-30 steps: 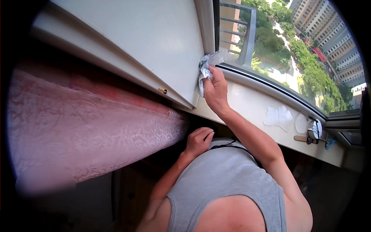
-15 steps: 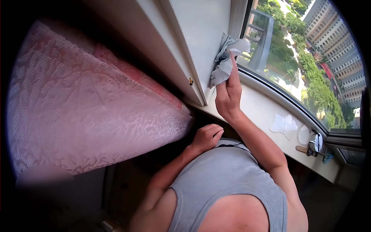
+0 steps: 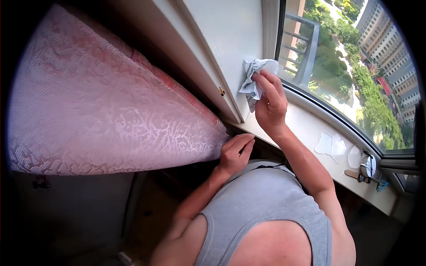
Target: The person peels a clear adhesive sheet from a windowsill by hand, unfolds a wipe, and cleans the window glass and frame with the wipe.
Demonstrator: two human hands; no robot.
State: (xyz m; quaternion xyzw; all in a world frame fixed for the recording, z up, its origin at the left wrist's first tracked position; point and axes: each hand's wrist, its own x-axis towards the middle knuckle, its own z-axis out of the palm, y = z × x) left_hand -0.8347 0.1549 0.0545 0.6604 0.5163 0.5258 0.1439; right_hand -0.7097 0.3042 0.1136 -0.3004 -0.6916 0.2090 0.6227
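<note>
Against the white panel beside the window, my right hand grips a crumpled white and grey cloth. Its fingers are bent into the folds, which partly hide the fingertips. My left hand hangs lower, close to the front edge of the windowsill. Its fingers are curled together and nothing shows in them. Whether its fingertips touch the sill edge I cannot tell. The white panel rises from the sill at its left end.
A pink patterned fabric cover fills the left side. On the sill's right part lie a white butterfly-shaped piece, a white oval piece and several small items. The window looks down on trees and tall buildings.
My right hand and the cloth have moved slightly down the panel, and the cloth's folds have shifted. My left hand has risen toward the sill edge, its fingers straighter. The view has shifted a little.
</note>
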